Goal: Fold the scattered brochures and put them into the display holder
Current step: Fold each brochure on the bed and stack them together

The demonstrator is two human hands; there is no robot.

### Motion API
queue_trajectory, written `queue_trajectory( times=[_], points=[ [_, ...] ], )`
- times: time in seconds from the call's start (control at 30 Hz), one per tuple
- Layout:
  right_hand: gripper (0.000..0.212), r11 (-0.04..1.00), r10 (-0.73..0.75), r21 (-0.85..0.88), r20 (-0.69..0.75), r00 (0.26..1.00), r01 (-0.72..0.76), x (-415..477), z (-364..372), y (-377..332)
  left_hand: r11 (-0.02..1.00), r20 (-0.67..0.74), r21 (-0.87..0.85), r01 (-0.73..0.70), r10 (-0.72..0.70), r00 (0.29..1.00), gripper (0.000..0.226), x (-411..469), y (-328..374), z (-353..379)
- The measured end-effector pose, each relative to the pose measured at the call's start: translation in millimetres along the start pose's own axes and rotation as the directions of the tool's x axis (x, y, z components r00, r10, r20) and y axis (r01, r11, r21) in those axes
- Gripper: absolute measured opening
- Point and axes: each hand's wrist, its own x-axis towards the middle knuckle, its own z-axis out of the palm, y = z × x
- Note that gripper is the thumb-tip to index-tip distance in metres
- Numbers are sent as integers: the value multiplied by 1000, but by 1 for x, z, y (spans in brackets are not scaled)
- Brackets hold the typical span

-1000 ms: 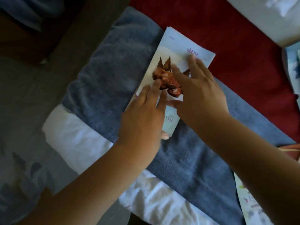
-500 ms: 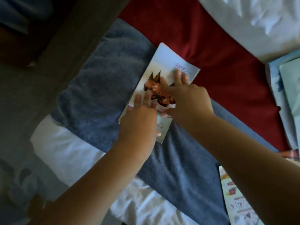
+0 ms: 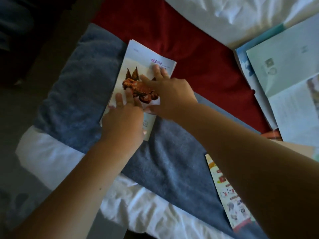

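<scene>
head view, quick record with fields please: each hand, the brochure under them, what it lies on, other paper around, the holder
left hand: flat, fingers straight, pressing the near half of the crab brochure
right hand: flat, fingers spread, pressing the far half
crab brochure: folded, lying flat, cover up
support: blue towel; the far corner lies over the red cloth
other paper: open brochures at right; colourful leaflet partly hidden by the right forearm
display holder: not in view
</scene>
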Motion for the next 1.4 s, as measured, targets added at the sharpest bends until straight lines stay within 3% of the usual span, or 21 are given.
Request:
queue_trajectory(
  times=[0.13,0.2,0.33,0.43,0.53,0.67,0.8,0.9,1.0,1.17,1.4],
  points=[
    [76,992,-40,115,-43,998,45,-40,13,27,986,-217,-117,-121,94,972,78,-16,25,8],
    [72,991,-5,131,-170,986,27,-72,33,45,974,-255,-137,-178,139,957,73,-20,47,15],
    [56,931,176,366,-489,854,17,-153,88,95,965,-280,-122,-232,191,941,67,-26,110,32],
    [49,918,289,394,-577,764,-49,-223,129,140,945,-282,-86,-314,279,918,69,-35,162,47],
    [58,896,412,377,-511,755,-234,-289,161,173,925,-282,-87,-370,334,900,67,-47,210,63],
    [69,745,646,443,-296,703,-498,-348,191,195,888,-309,-29,-459,428,849,66,-63,268,84],
    [71,677,727,422,-259,636,-603,-386,217,214,834,-254,40,-550,541,802,69,-78,324,105],
    [71,638,760,455,-241,604,-621,-406,234,222,815,-220,104,-570,578,786,72,-89,358,125],
    [69,626,767,478,-237,596,-616,-422,244,229,856,-212,133,-500,517,829,72,-98,389,141],
    [67,667,725,467,-226,651,-580,-439,253,238,918,-216,139,-372,395,893,79,-100,425,148],
    [66,763,626,429,-304,718,-483,-432,247,238,881,-332,278,-382,461,823,70,-64,399,136]
  ],
)
